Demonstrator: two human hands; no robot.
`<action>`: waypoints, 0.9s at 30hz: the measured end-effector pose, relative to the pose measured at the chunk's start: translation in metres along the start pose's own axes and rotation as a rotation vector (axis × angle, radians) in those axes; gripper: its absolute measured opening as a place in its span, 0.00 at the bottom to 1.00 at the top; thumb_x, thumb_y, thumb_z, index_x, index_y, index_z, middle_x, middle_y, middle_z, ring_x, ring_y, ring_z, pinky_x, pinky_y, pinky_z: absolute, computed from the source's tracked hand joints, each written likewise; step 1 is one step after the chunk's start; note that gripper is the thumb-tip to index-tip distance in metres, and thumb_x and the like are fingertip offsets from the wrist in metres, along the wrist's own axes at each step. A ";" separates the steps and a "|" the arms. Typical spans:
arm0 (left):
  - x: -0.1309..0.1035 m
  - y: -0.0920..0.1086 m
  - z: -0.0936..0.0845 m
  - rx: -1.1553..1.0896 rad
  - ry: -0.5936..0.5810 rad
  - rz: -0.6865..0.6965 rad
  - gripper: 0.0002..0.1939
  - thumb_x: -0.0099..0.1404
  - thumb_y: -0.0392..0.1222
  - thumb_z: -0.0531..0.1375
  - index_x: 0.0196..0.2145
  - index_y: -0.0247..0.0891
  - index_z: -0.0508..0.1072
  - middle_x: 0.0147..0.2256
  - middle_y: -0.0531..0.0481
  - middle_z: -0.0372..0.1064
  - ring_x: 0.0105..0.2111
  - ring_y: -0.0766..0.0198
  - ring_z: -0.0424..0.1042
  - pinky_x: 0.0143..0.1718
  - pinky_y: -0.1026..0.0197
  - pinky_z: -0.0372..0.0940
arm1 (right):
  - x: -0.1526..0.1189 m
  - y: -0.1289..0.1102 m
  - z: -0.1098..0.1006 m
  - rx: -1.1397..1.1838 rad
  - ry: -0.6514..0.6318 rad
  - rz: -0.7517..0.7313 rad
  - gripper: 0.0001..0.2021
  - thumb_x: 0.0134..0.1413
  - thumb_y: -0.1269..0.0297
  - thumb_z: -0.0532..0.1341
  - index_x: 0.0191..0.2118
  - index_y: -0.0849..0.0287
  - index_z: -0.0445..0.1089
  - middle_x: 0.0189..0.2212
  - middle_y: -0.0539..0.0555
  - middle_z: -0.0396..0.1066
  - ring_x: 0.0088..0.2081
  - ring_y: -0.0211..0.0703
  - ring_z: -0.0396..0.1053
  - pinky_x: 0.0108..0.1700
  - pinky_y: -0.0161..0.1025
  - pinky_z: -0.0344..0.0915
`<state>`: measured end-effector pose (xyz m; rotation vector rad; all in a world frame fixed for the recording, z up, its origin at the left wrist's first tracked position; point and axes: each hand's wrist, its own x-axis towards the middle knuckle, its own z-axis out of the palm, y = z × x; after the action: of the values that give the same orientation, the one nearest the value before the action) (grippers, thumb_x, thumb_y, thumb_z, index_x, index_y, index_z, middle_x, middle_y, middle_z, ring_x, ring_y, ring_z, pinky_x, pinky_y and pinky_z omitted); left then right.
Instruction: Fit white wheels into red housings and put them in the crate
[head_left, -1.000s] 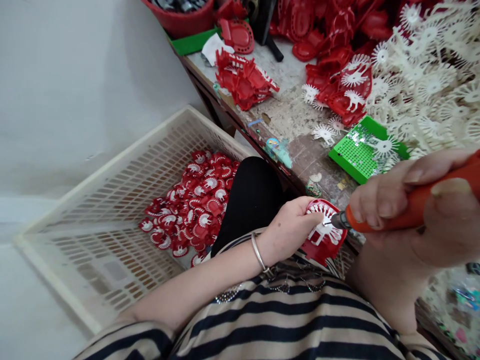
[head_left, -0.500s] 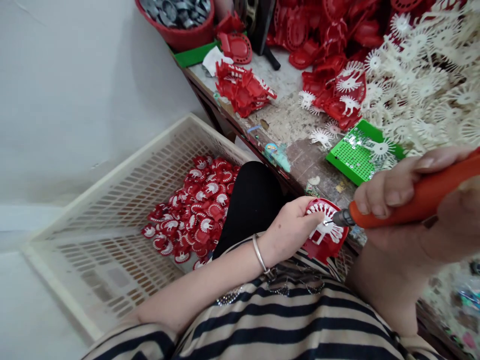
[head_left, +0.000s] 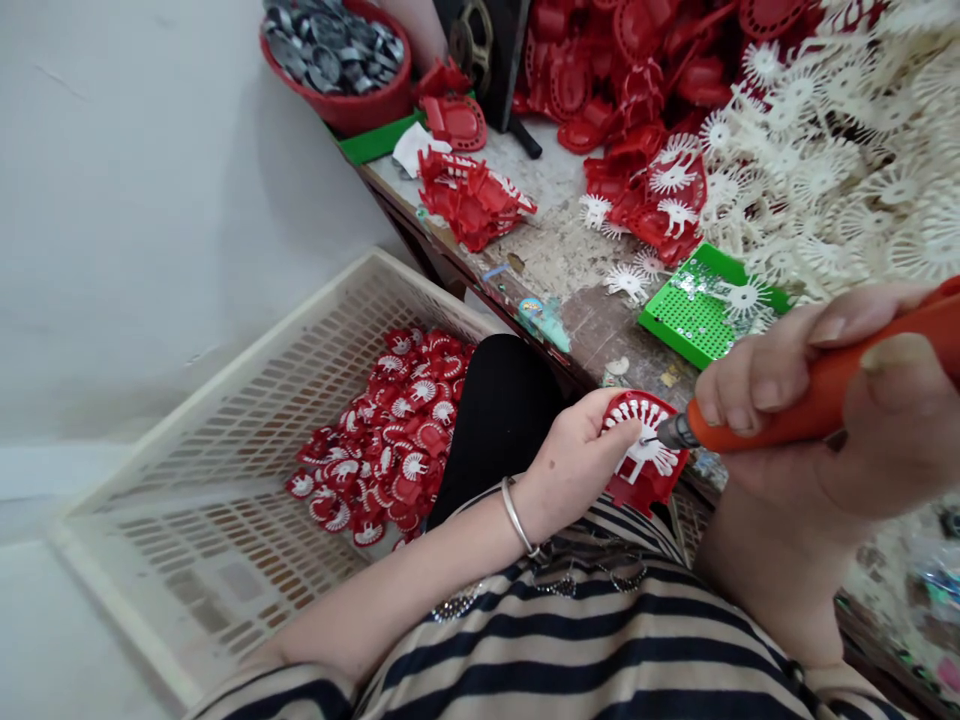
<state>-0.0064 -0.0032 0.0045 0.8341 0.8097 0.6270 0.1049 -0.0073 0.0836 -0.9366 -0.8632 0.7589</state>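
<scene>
Fingers (head_left: pixel 622 440) of my left hand (head_left: pixel 571 462) pinch 1 red piece (head_left: pixel 639 492); right of it, my right hand (head_left: pixel 889 450) grips 1 orange screwdriver (head_left: pixel 801 415).

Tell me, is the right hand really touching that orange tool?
Touching. The head view shows the right hand wrapped around the orange tool, its fingers pressed against the body.

Red plastic piece (head_left: pixel 637 492), white spoked insert (head_left: pixel 643 457) on it, orange driver (head_left: pixel 825 400) angled to insert
</scene>
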 end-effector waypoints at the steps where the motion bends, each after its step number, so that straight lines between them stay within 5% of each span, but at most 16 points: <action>1: 0.000 -0.001 0.000 -0.003 0.000 0.013 0.10 0.60 0.41 0.60 0.39 0.36 0.72 0.30 0.52 0.70 0.28 0.67 0.68 0.32 0.64 0.64 | 0.000 0.000 0.001 0.002 0.002 -0.004 0.09 0.43 0.64 0.64 0.26 0.56 0.60 0.14 0.41 0.59 0.14 0.31 0.52 0.14 0.33 0.54; 16: 0.002 -0.010 0.002 -0.099 0.017 -0.023 0.11 0.57 0.42 0.62 0.38 0.34 0.73 0.28 0.53 0.70 0.25 0.68 0.67 0.29 0.65 0.63 | -0.008 0.015 -0.008 -0.043 -0.066 -0.002 0.07 0.50 0.68 0.63 0.30 0.56 0.63 0.16 0.41 0.60 0.14 0.33 0.56 0.17 0.35 0.56; 27: 0.007 -0.010 -0.010 -0.005 0.124 0.152 0.14 0.63 0.41 0.59 0.47 0.37 0.70 0.40 0.49 0.74 0.38 0.63 0.72 0.44 0.60 0.67 | 0.001 0.000 -0.011 -0.002 0.038 -0.069 0.09 0.44 0.62 0.66 0.28 0.56 0.65 0.15 0.42 0.59 0.13 0.33 0.52 0.13 0.36 0.53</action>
<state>-0.0092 0.0009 -0.0107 0.8641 0.8617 0.8211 0.1155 -0.0101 0.0804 -0.9164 -0.8587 0.6789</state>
